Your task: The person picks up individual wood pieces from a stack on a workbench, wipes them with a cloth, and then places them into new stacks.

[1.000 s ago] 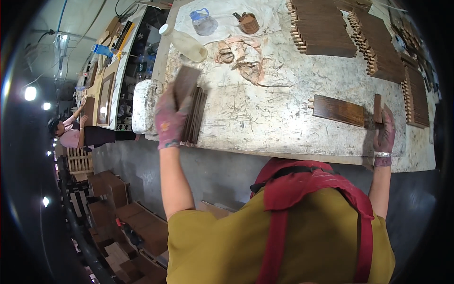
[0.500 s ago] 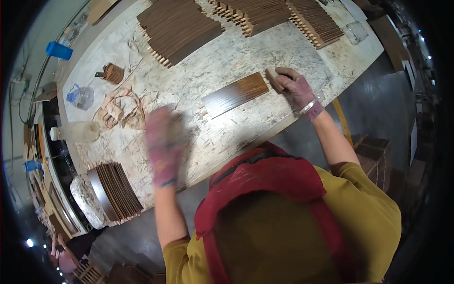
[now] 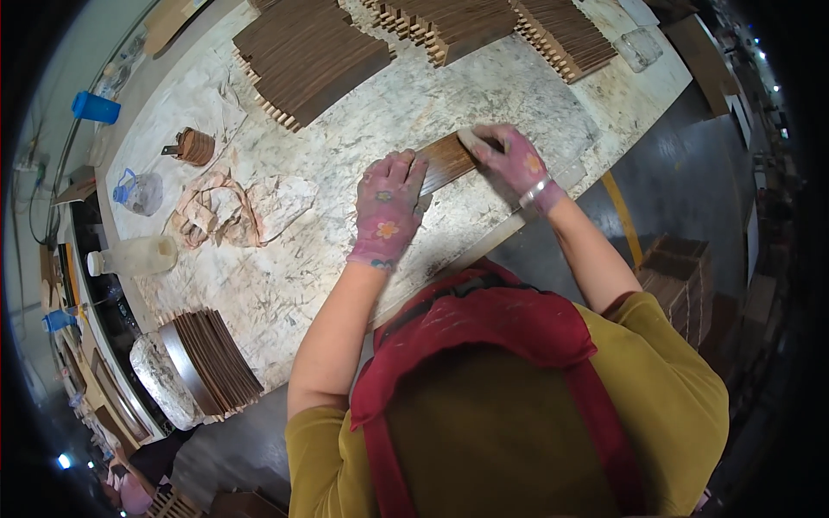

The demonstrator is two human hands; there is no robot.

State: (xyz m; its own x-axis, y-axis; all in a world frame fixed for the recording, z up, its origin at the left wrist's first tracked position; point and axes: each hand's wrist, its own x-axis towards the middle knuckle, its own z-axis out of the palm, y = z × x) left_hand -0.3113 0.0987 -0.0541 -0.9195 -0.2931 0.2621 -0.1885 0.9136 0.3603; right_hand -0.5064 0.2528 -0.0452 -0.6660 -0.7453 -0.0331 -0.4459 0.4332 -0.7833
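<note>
Brown wooden slat [image 3: 449,163] lies on the worktable [image 3: 294,276]; over its left end the left hand [image 3: 388,207] rests, fingers close together — whether they grip, I cannot tell — and the right hand's [image 3: 513,164] fingers clamp a small block [image 3: 471,144] at the other end. Farther lie a crumpled cloth [image 3: 220,207] and stacked slats [image 3: 311,56].

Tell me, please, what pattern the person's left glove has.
The left glove is pink with a floral pattern, seen best in the head view.
</note>
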